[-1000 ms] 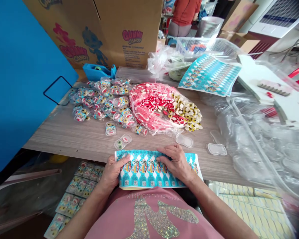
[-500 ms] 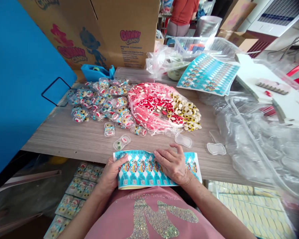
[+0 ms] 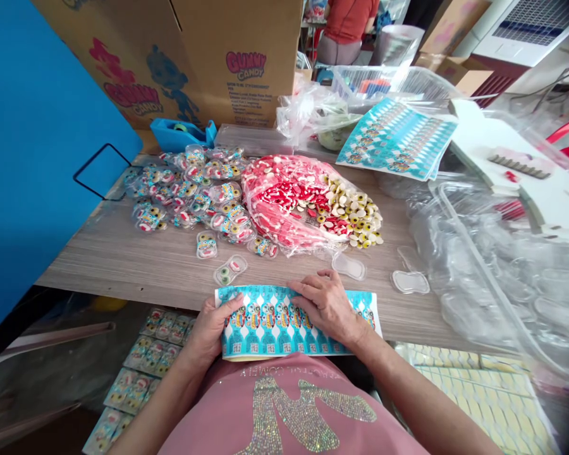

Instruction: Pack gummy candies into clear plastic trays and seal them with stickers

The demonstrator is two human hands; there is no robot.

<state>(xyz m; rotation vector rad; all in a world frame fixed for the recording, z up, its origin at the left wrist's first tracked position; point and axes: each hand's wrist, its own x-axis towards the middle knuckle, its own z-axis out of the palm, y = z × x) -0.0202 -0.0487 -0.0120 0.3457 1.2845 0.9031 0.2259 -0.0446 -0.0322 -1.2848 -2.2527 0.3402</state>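
A blue-and-white sheet of printed stickers [image 3: 270, 325] lies across the near table edge, close to my body. My left hand [image 3: 213, 325] grips its left end, thumb on top and the other fingers hidden beneath. Over the right half of the sheet lies my right hand [image 3: 329, 306], fingers stretched toward the upper edge and resting on the print. Just beyond are a clear blister pack [image 3: 230, 270] with candies in it and a clear plastic blister shell [image 3: 349, 266]. Another clear shell [image 3: 410, 282] sits farther right.
Behind stand an open bag of red and white candies [image 3: 289, 202], a heap of packed candies [image 3: 184, 189], a blue tape dispenser [image 3: 184, 134] and a cardboard box [image 3: 208, 63]. More sticker sheets [image 3: 398, 139] and a clear bin of shells [image 3: 493, 284] are at right. A person [image 3: 346, 28] sits far back.
My right hand has shifted slightly toward the sheet's upper edge, and its raised finger has come down closer to the others. My left hand keeps its hold on the sheet.
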